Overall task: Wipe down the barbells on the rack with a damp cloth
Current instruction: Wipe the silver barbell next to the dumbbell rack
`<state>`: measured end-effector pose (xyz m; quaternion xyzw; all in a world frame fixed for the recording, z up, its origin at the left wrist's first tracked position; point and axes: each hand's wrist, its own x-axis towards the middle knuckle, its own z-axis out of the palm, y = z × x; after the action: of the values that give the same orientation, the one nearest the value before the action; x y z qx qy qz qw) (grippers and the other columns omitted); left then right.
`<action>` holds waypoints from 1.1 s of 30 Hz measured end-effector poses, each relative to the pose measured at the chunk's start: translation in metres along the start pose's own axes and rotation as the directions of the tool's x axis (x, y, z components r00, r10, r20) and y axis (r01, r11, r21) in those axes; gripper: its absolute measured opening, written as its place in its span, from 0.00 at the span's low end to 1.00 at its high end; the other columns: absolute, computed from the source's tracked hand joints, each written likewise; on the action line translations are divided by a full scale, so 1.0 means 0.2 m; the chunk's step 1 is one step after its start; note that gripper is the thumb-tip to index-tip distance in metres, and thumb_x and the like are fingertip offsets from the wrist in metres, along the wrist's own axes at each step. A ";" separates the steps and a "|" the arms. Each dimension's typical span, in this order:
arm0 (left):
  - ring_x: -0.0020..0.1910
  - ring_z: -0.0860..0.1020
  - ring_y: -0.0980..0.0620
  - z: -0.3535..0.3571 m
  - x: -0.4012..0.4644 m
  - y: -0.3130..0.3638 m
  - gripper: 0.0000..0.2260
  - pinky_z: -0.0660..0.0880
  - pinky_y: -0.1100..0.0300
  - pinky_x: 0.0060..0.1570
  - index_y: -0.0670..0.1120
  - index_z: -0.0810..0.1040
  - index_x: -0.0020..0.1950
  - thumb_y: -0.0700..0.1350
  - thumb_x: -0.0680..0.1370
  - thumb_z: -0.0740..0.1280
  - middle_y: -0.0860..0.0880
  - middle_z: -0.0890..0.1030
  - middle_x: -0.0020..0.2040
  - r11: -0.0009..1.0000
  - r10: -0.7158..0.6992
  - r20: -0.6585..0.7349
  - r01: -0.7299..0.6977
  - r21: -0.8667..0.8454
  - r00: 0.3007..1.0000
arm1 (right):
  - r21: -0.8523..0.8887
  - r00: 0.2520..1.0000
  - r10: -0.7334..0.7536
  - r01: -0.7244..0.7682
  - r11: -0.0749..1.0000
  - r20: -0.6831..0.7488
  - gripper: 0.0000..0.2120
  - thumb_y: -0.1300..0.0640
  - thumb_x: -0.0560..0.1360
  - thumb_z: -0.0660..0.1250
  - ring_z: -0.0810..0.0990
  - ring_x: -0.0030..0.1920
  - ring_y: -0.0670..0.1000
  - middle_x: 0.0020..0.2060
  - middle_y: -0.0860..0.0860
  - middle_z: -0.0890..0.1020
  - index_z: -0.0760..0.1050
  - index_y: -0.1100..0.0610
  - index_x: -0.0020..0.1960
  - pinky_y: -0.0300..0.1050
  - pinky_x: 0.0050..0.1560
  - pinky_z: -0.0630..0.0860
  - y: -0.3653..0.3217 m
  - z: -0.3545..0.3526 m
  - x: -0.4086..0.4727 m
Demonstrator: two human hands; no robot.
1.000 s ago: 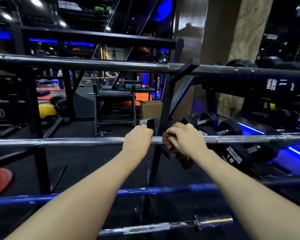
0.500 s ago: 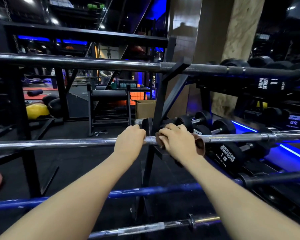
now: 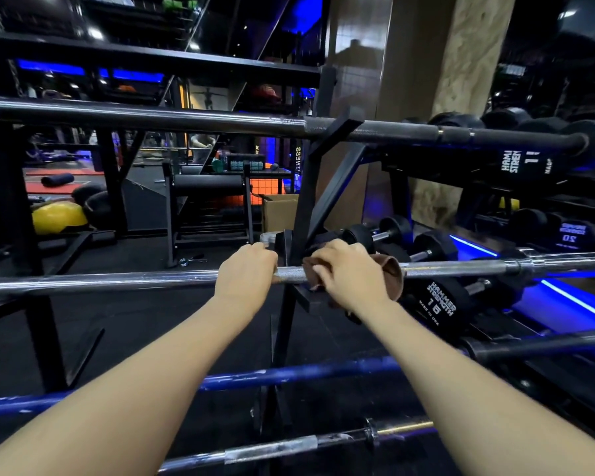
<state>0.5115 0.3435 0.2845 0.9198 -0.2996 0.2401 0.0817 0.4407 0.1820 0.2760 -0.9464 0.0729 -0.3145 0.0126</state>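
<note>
Our left hand (image 3: pixel 244 274) was curled over the chrome bar (image 3: pixel 117 281), fingers wrapped together round it with the knuckles up. Our right hand (image 3: pixel 349 273) sat just beside it on the same bar, fingers clamped on the brown cloth (image 3: pixel 390 271), which was bunched round the bar under the palm. A fold of cloth stuck out past the outer edge of that hand, and a smaller tuft showed at the fingertips (image 3: pixel 318 269) on the inner side. A short bare stretch of bar lay between the two hands, right where the black rack (image 3: pixel 304 214) upright crossed behind our fingers.

The chrome bar ran level across the rack, out past both sets of knuckles to either edge of view. Above our fingers lay a dark bar (image 3: pixel 152 116), also on the rack. Below our wrists ran a blue bar (image 3: pixel 289 374), and lower again a thin bar (image 3: pixel 289 444) with a pale band on it.

Beyond the right fingers stood dumbbells (image 3: pixel 440 304), the nearest marked 15. Beyond the left fingers, well apart, were a cardboard box (image 3: pixel 279 211) and a yellow ball (image 3: pixel 57 218) on the floor.
</note>
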 end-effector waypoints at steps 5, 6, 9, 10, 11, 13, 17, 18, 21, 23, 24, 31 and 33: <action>0.52 0.74 0.49 0.01 0.00 0.00 0.05 0.68 0.58 0.39 0.47 0.79 0.52 0.42 0.77 0.67 0.49 0.75 0.51 1.000 0.003 0.003 -0.003 0.004 1.000 | -0.084 0.987 0.154 -0.158 0.984 -0.048 0.13 0.47 0.79 0.60 0.73 0.53 0.57 0.56 0.47 0.77 0.78 0.48 0.58 0.49 0.48 0.74 0.28 -0.01 -0.04; 0.52 0.74 0.49 0.00 0.01 0.01 0.05 0.68 0.58 0.39 0.47 0.79 0.52 0.42 0.77 0.67 0.49 0.76 0.51 1.000 0.008 0.012 -0.008 0.006 1.000 | -0.080 0.976 0.206 -0.211 0.974 -0.066 0.12 0.47 0.79 0.60 0.72 0.53 0.58 0.55 0.48 0.77 0.78 0.49 0.57 0.49 0.48 0.73 0.28 -0.01 -0.04; 0.51 0.75 0.49 0.01 0.02 0.01 0.05 0.70 0.57 0.39 0.47 0.79 0.51 0.41 0.76 0.69 0.49 0.76 0.50 1.000 0.018 0.023 -0.018 0.025 1.000 | -0.096 0.957 0.275 -0.283 0.954 -0.091 0.12 0.50 0.78 0.60 0.72 0.53 0.59 0.53 0.49 0.77 0.80 0.50 0.55 0.47 0.48 0.69 0.13 0.00 0.00; 0.51 0.75 0.49 0.00 0.02 0.01 0.06 0.72 0.57 0.40 0.47 0.79 0.51 0.41 0.75 0.69 0.49 0.76 0.50 0.999 0.023 0.022 -0.024 0.037 0.999 | -0.091 0.969 0.228 -0.236 0.967 -0.096 0.12 0.51 0.78 0.59 0.72 0.52 0.59 0.53 0.49 0.77 0.80 0.50 0.55 0.47 0.49 0.68 0.06 0.01 0.01; 0.51 0.75 0.49 0.00 0.02 0.01 0.05 0.73 0.57 0.42 0.47 0.79 0.51 0.42 0.76 0.69 0.49 0.76 0.50 0.998 0.028 0.022 -0.029 0.049 0.999 | -0.065 0.983 0.161 -0.167 0.984 -0.093 0.13 0.52 0.79 0.59 0.72 0.52 0.58 0.53 0.49 0.78 0.80 0.50 0.56 0.47 0.50 0.68 0.00 0.02 0.02; 0.53 0.75 0.48 -0.01 0.01 0.01 0.06 0.72 0.56 0.43 0.46 0.79 0.53 0.45 0.77 0.67 0.48 0.76 0.52 0.998 0.035 0.033 -0.037 0.048 0.999 | 0.032 0.995 0.071 -0.069 0.997 -0.063 0.13 0.50 0.79 0.58 0.72 0.53 0.58 0.54 0.48 0.78 0.80 0.49 0.57 0.47 0.52 0.69 -0.05 0.03 0.01; 0.53 0.74 0.49 -0.03 0.01 -0.01 0.06 0.67 0.58 0.42 0.48 0.79 0.53 0.46 0.78 0.66 0.49 0.75 0.51 0.999 0.021 0.034 -0.022 0.031 0.999 | -0.022 0.996 -0.044 0.042 0.999 -0.076 0.13 0.47 0.77 0.61 0.76 0.48 0.59 0.53 0.48 0.79 0.80 0.48 0.56 0.52 0.51 0.74 0.15 0.02 -0.04; 0.54 0.74 0.49 -0.03 0.01 -0.01 0.06 0.69 0.57 0.43 0.48 0.79 0.53 0.47 0.78 0.66 0.49 0.75 0.51 1.000 0.016 0.046 -0.017 0.024 0.999 | -0.039 0.993 -0.015 0.010 0.999 -0.120 0.13 0.47 0.76 0.61 0.77 0.45 0.61 0.51 0.49 0.80 0.81 0.49 0.53 0.54 0.49 0.75 0.23 0.03 -0.05; 0.54 0.74 0.49 -0.04 0.01 0.01 0.07 0.70 0.57 0.44 0.48 0.79 0.53 0.48 0.78 0.66 0.49 0.75 0.52 0.999 0.021 0.069 -0.023 0.027 0.997 | -0.051 0.974 0.152 -0.162 0.985 -0.168 0.11 0.49 0.76 0.63 0.76 0.45 0.62 0.50 0.50 0.80 0.81 0.51 0.52 0.56 0.48 0.75 0.42 0.03 -0.08; 0.53 0.74 0.49 -0.04 0.01 0.02 0.07 0.69 0.58 0.44 0.48 0.79 0.53 0.47 0.78 0.66 0.49 0.75 0.52 0.999 0.022 0.067 -0.025 0.043 0.997 | -0.049 0.955 0.250 -0.260 0.964 -0.159 0.11 0.49 0.77 0.63 0.75 0.48 0.61 0.52 0.50 0.79 0.81 0.51 0.53 0.53 0.51 0.72 0.38 0.01 -0.05; 0.53 0.75 0.49 -0.04 0.01 0.02 0.06 0.70 0.58 0.44 0.48 0.79 0.53 0.46 0.77 0.66 0.49 0.76 0.52 0.998 0.023 0.067 -0.026 0.052 0.998 | -0.073 0.954 0.248 -0.263 0.962 -0.170 0.11 0.50 0.77 0.62 0.75 0.48 0.60 0.51 0.50 0.79 0.82 0.51 0.52 0.51 0.50 0.71 0.30 0.01 -0.03; 0.51 0.76 0.49 -0.04 0.01 0.02 0.05 0.69 0.58 0.39 0.49 0.80 0.52 0.46 0.77 0.66 0.50 0.76 0.51 0.993 0.015 0.046 -0.020 0.119 0.999 | 0.029 0.984 -0.105 0.110 0.993 -0.144 0.07 0.52 0.74 0.68 0.77 0.44 0.56 0.48 0.47 0.81 0.82 0.49 0.50 0.46 0.43 0.74 0.01 0.04 -0.03; 0.51 0.75 0.49 -0.03 0.01 0.01 0.05 0.69 0.58 0.39 0.50 0.80 0.51 0.44 0.77 0.66 0.51 0.75 0.50 0.993 0.002 0.048 -0.007 0.115 0.999 | -0.011 0.998 -0.059 0.058 0.998 -0.035 0.11 0.49 0.78 0.63 0.75 0.51 0.56 0.56 0.46 0.78 0.79 0.47 0.58 0.47 0.50 0.72 0.17 0.02 -0.04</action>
<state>0.5096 0.3429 0.2916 0.9277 -0.2892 0.2351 0.0208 0.4324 0.1492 0.2657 -0.9424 0.0470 -0.3312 -0.0027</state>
